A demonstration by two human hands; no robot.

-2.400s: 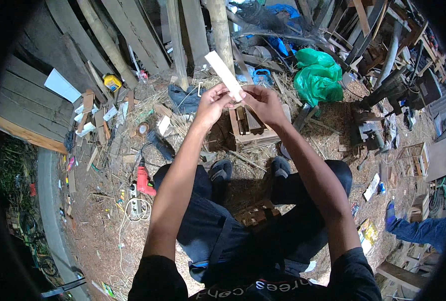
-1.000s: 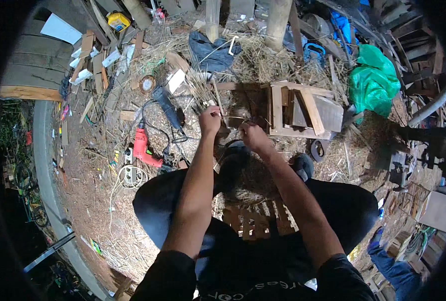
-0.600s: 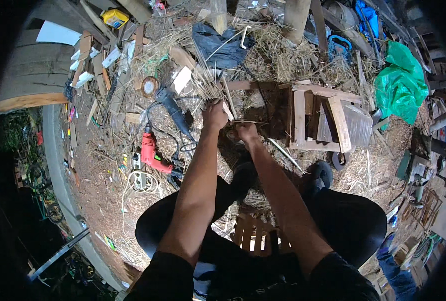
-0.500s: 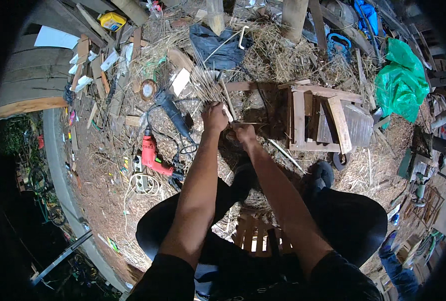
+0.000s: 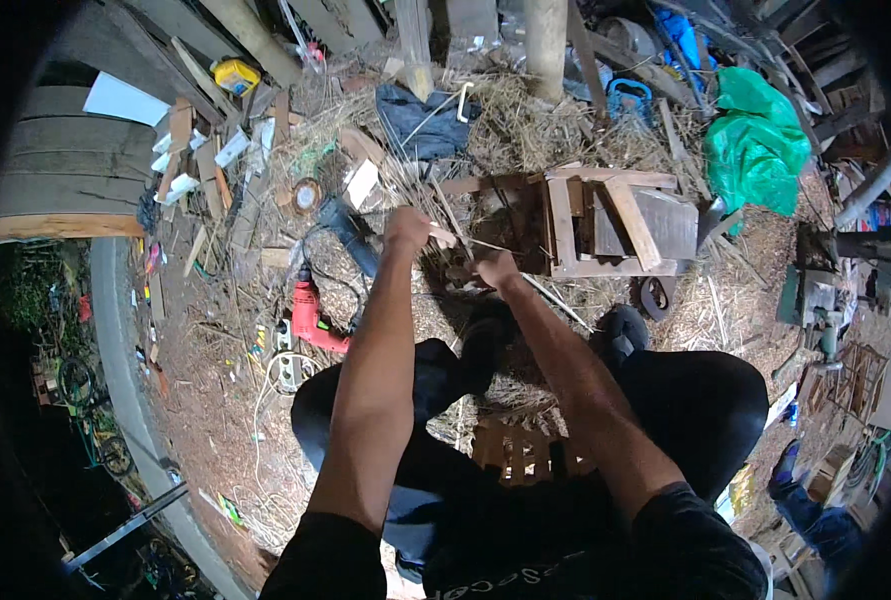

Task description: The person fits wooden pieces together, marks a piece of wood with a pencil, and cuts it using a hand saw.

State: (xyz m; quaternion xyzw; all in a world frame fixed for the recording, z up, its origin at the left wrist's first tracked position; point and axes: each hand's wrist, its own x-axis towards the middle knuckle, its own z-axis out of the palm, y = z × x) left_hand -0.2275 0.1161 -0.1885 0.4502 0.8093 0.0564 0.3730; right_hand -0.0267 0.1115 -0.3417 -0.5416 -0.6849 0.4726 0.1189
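Observation:
My left hand [image 5: 407,228] is closed on a short pale handle-like piece [image 5: 443,236]. From it a thin straight part runs toward my right hand; I cannot tell whether it is a blade or a stick. My right hand [image 5: 493,268], lower and to the right, has its fingers curled round a thin pale strip [image 5: 560,303], whose length shows below the hand. The grip itself is partly hidden. Beyond my hands lies a bundle of thin split strips [image 5: 397,180], fanned over the straw-covered ground.
Left of my arms lie an angle grinder [image 5: 345,235], a red drill [image 5: 310,315] and a power strip [image 5: 287,368] with a coiled cord. On the right are a wooden frame [image 5: 563,225], a roll of tape [image 5: 655,297] and a green plastic sheet [image 5: 755,145]. Dark cloth [image 5: 420,120] lies ahead.
My left hand has drawn away from my right hand, with the pale handle-like piece now showing between them. The whole view has shifted slightly.

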